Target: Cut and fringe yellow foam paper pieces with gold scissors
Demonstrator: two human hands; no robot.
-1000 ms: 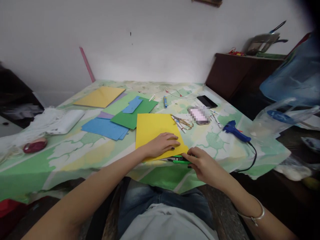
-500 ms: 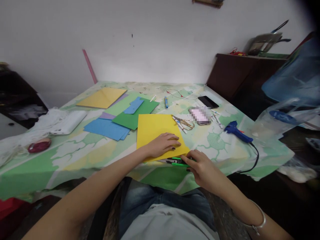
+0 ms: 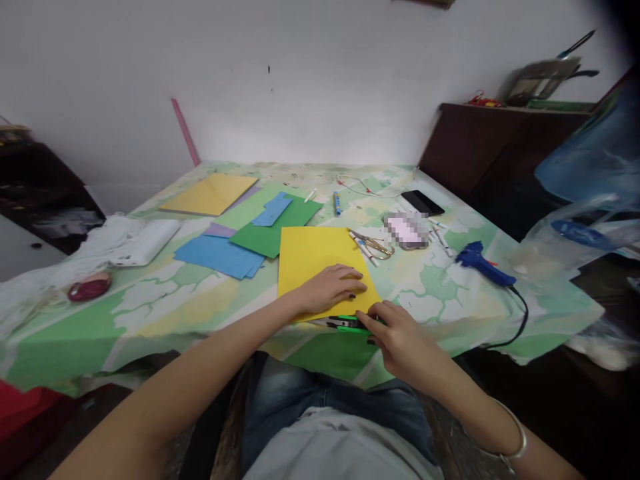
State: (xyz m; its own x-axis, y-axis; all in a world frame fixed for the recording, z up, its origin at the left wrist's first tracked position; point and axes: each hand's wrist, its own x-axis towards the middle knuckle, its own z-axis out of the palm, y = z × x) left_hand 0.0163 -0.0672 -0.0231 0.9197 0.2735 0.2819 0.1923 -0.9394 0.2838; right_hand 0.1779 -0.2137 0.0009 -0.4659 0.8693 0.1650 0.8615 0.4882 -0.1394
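A yellow sheet (image 3: pixel 313 257) lies near the front edge of the table. My left hand (image 3: pixel 333 290) rests flat on its lower part with the fingers spread. At the sheet's lower right corner my right hand (image 3: pixel 393 330) is closed on a green and black cutter (image 3: pixel 347 324), which lies along the sheet's near edge. Gold-handled scissors (image 3: pixel 383 249) and white markers (image 3: pixel 365 250) are just beyond the sheet's right side.
Green sheets (image 3: pixel 275 230), blue sheets (image 3: pixel 217 257) and a yellow stack (image 3: pixel 213 193) lie at the left. A black phone (image 3: pixel 423 202), a blurred pink item (image 3: pixel 406 230) and a blue glue gun (image 3: pixel 485 265) with a cord are at the right.
My right hand and the cutter have moved slightly left along the near edge of the yellow sheet. My left hand stays on the sheet. The view has shifted a little.
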